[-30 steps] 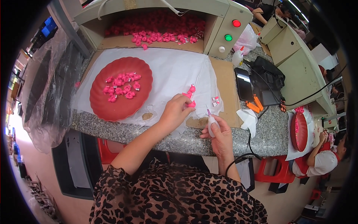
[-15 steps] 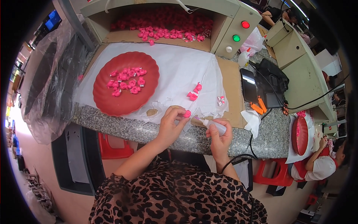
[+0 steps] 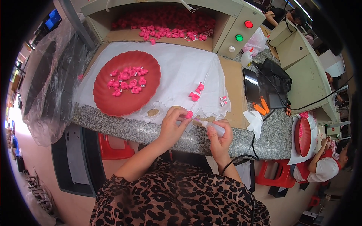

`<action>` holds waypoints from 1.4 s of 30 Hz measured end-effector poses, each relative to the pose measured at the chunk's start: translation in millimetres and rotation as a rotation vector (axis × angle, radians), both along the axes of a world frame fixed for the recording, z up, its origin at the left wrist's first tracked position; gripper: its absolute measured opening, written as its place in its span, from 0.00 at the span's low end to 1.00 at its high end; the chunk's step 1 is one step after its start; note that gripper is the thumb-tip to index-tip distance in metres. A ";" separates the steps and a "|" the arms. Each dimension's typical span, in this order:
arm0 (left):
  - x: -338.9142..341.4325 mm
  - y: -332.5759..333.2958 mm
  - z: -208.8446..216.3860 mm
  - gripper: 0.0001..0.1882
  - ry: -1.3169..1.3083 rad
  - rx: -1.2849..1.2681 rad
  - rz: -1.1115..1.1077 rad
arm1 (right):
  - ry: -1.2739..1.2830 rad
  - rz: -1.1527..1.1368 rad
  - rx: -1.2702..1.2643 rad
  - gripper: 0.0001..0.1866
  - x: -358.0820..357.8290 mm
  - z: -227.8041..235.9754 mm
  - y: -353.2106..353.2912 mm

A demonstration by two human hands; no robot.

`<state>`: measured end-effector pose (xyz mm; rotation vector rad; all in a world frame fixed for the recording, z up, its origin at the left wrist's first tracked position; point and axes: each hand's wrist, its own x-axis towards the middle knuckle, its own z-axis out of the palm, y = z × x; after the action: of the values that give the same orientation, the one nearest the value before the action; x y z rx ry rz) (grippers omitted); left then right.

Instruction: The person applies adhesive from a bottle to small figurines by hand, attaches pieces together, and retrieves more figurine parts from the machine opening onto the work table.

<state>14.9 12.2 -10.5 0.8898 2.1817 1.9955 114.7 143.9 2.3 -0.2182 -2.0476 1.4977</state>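
Over the front edge of the bench, my left hand (image 3: 171,127) is closed, pinching a small pink figure piece (image 3: 189,114) in its fingertips. My right hand (image 3: 221,140) wraps round a small translucent squeeze bottle (image 3: 216,129) with a thin nozzle. The bottle lies tilted, its nozzle aimed left and close to the pink piece; whether they touch is too small to tell. Beyond my hands, loose pink pieces (image 3: 194,96) lie on the white sheet (image 3: 173,67), with small silvery-white bits (image 3: 223,100) to their right.
A red scalloped plate (image 3: 128,105) holding several pink pieces sits at left. Behind is a cream box-like station (image 3: 226,34) with many pink pieces inside. To the right lie a phone (image 3: 250,86), orange-handled tool (image 3: 261,108), black bag (image 3: 277,77) and cable. A co-worker (image 3: 322,165) sits at far right.
My right hand has shifted slightly left, bringing the bottle's nozzle nearer the pink piece. My left hand holds its place with the piece still pinched.
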 end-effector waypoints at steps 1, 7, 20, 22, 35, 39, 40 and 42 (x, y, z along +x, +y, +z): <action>0.0 0.3 -0.4 0.10 -0.001 0.001 0.000 | -0.001 0.000 0.000 0.08 0.3 0.8 -0.9; 0.2 0.5 -1.2 0.10 0.020 0.004 0.005 | -0.015 -0.050 -0.117 0.09 0.1 3.1 -4.2; -0.9 -1.0 -1.7 0.10 0.010 0.012 -0.025 | -0.001 0.002 -0.134 0.07 -2.9 2.2 2.5; -0.6 -2.1 -0.3 0.10 0.000 -0.002 -0.033 | -0.006 0.007 -0.184 0.07 -3.5 3.6 1.9; -21.8 -20.4 11.7 0.13 -0.415 -0.066 -0.517 | -0.039 0.069 -0.541 0.08 -6.4 16.3 15.7; -20.5 -21.3 14.7 0.14 -0.335 -0.119 -0.519 | -0.114 0.076 -0.473 0.09 -6.2 18.6 16.6; -19.8 -20.5 14.5 0.14 -0.313 -0.127 -0.516 | -0.115 0.076 -0.473 0.09 -6.4 19.6 16.6; -19.2 -20.3 14.9 0.14 -0.292 -0.135 -0.513 | -0.129 0.095 -0.435 0.09 -6.3 21.7 16.5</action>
<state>-4.3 -8.1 4.5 0.9477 1.6919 1.5967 108.4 160.3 24.0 -0.4004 -1.8232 2.0261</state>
